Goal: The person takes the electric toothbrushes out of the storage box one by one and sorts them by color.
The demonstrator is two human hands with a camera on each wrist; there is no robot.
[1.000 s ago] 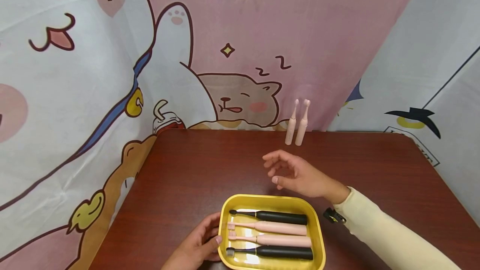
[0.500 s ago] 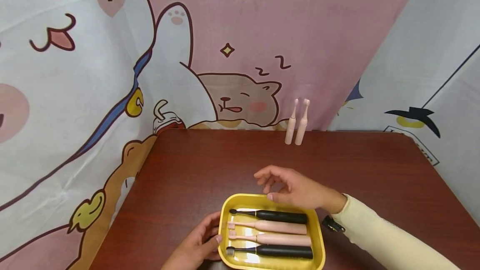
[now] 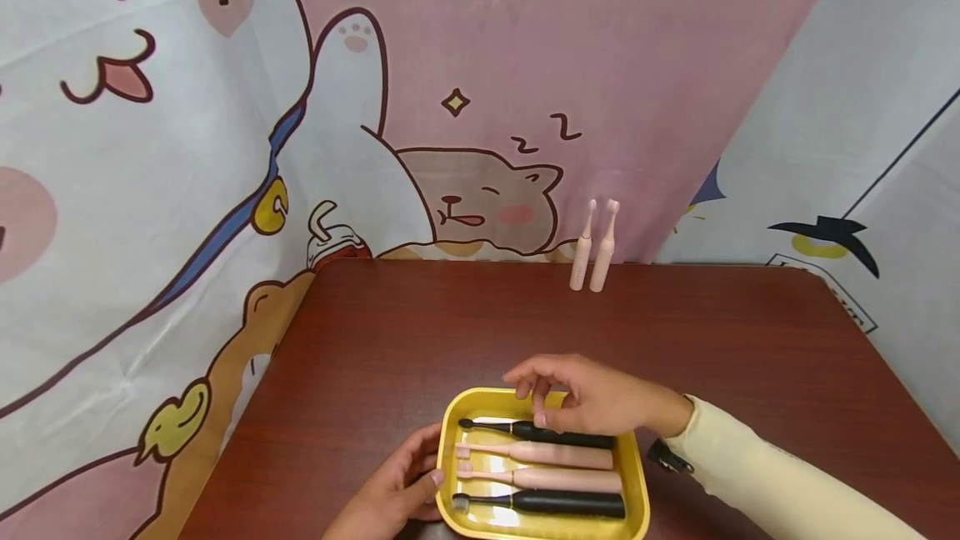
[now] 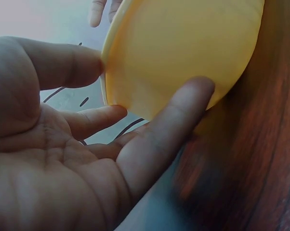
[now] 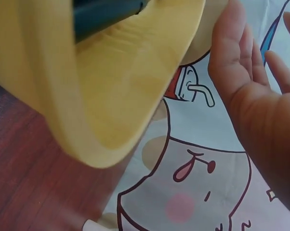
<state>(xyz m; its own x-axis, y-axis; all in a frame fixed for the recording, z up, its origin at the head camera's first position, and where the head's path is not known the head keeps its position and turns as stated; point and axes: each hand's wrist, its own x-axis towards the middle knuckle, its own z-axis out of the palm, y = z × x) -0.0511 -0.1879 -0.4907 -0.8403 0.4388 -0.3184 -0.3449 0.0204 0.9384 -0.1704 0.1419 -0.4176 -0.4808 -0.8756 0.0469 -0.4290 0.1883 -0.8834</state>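
In the head view, a yellow tray (image 3: 636, 482) on the table holds a black electric toothbrush (image 3: 562, 503) nearest me, two pink electric toothbrushes (image 3: 567, 481) (image 3: 566, 455) and another black electric toothbrush (image 3: 587, 439) at the far side. My left hand (image 3: 397, 486) holds the tray's left end, thumb at the rim and fingers against the outer wall (image 4: 222, 53). Over the tray's far rim hovers my right hand (image 3: 592, 398), fingers loosely bent, nothing held. It partly covers the far black toothbrush; the right wrist view shows it beside the tray's wall (image 5: 135, 86).
Two pink electric toothbrushes (image 3: 581, 261) (image 3: 603, 263) stand upright near the back edge of the dark red-brown table (image 3: 420, 323). Behind it hangs a cartoon-printed cloth (image 3: 637, 65). A small black clip (image 3: 670, 458) is by my right sleeve.
My right hand has come back toward me and down, from beyond the tray to over its far rim. My left hand, the tray and the toothbrushes stay put.
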